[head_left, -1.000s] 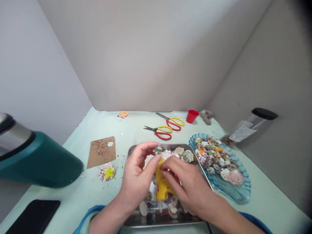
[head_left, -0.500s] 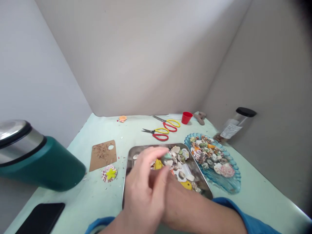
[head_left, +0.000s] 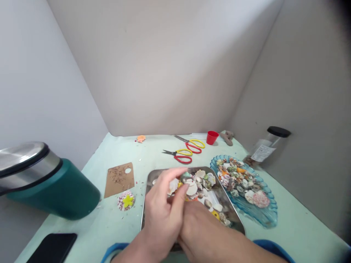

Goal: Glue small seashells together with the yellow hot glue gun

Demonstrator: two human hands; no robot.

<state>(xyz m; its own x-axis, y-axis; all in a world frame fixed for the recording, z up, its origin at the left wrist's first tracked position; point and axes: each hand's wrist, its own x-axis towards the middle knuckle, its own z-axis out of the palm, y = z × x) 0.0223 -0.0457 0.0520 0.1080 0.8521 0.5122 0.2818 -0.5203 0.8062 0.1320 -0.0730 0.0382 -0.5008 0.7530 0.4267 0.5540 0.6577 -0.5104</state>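
My left hand (head_left: 163, 210) hovers above the near-left part of a metal tray (head_left: 239, 213), its fingers curved forward and its thumb apart from them. I see nothing held in it. Against its palm side lies my right hand (head_left: 199, 221), with the wrist coming in from the right. Its fingers are hidden behind the left hand, so what they hold, if anything, does not show. Beyond both hands the tray bears several seashells (head_left: 192, 188), some white, some green or speckled. A yellow piece (head_left: 215, 214) with a hole lies near the right wrist.
On the right stands a blue glass dish (head_left: 267, 215) of shells beside a clear jar (head_left: 270, 144). Behind the tray are two scissors (head_left: 183, 156) (head_left: 195, 145) and a red cup (head_left: 212, 138). Leftward lie brown card (head_left: 116, 182), a flower-topped disc (head_left: 126, 201), a green bottle (head_left: 68, 193) and a black phone (head_left: 52, 248).
The right hand has drawn back toward me, beneath the left, uncovering more shells. The whole view has shifted slightly, with objects appearing lower and further right.
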